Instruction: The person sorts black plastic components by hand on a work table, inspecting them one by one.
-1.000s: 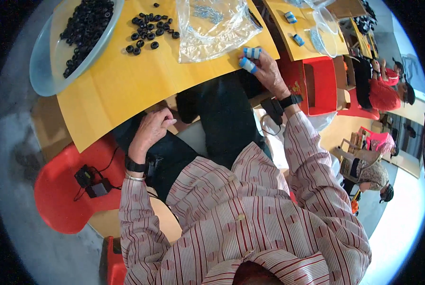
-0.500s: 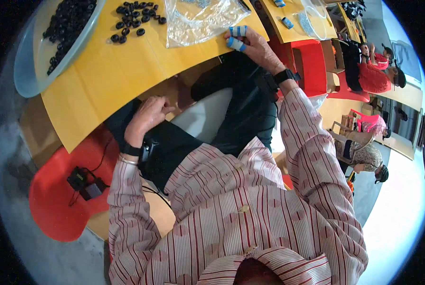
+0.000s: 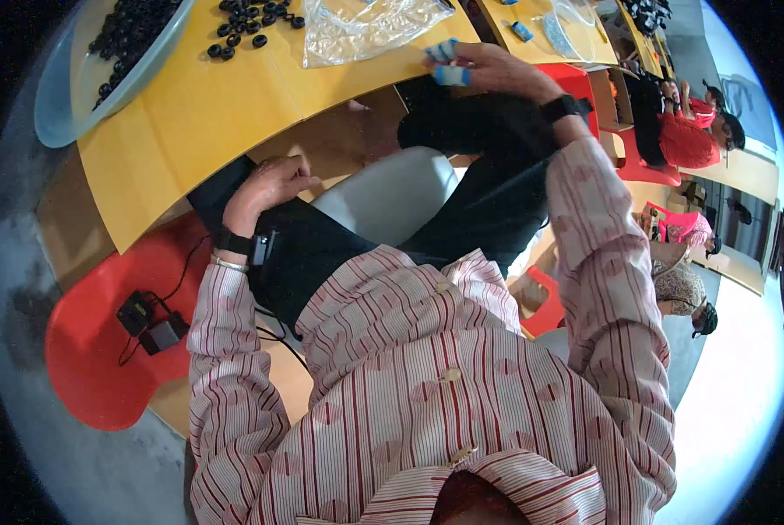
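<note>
My right hand (image 3: 501,72) reaches over the table's near edge with its fingers stretched out and apart. Blue and white wraps cover some of its fingertips, and I see nothing held in it. A clear plastic bag (image 3: 357,44) lies just left of those fingertips on the yellow table (image 3: 225,114). My left hand (image 3: 272,182) rests by my left thigh, below the table edge. Its fingers are loosely curled in, with nothing seen in them. Several small black rings (image 3: 252,26) are scattered on the table left of the bag.
A translucent tub (image 3: 59,122) of black pieces (image 3: 133,44) stands at the table's left end. A red stool (image 3: 103,350) with a black device and cable (image 3: 155,328) is at my left. A second table, a red chair and several people are at the right.
My right hand has drawn back from the bag's corner, its forearm swinging right. My left hand has shifted slightly, fingers still curled. The table and its contents sit a little higher in view.
</note>
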`<control>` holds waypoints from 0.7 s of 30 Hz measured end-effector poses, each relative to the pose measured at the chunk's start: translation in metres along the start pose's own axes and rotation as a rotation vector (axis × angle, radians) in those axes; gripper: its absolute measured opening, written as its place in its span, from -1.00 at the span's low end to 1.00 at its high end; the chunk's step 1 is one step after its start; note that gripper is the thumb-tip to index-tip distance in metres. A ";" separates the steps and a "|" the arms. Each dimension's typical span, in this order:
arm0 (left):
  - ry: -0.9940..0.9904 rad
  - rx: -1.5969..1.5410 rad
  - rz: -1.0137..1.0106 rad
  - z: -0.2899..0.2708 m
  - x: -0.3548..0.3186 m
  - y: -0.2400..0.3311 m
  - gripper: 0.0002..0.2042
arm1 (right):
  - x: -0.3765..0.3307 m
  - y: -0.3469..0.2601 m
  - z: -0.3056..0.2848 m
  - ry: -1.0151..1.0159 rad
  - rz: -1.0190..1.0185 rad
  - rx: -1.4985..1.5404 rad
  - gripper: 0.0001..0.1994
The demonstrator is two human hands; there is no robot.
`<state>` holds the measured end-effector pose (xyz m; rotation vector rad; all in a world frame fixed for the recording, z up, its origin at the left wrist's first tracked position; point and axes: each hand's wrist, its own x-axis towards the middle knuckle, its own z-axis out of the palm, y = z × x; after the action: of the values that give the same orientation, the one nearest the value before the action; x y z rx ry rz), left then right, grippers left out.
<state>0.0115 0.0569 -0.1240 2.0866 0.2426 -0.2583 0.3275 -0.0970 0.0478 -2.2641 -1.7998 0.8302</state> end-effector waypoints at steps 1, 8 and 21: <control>-0.021 -0.018 -0.043 0.000 0.002 -0.002 -0.68 | -0.012 0.007 -0.012 -0.061 -0.071 0.053 -0.61; -0.067 0.050 -0.038 -0.003 0.013 -0.001 -0.62 | -0.121 0.028 -0.107 -0.030 0.160 0.670 -0.53; -0.069 -0.023 0.044 0.003 0.026 -0.015 -0.65 | -0.158 -0.032 -0.052 0.388 -0.107 1.075 -0.58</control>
<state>0.0322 0.0631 -0.1449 2.0534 0.1573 -0.2996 0.3036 -0.2237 0.1580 -1.4540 -0.9124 0.9267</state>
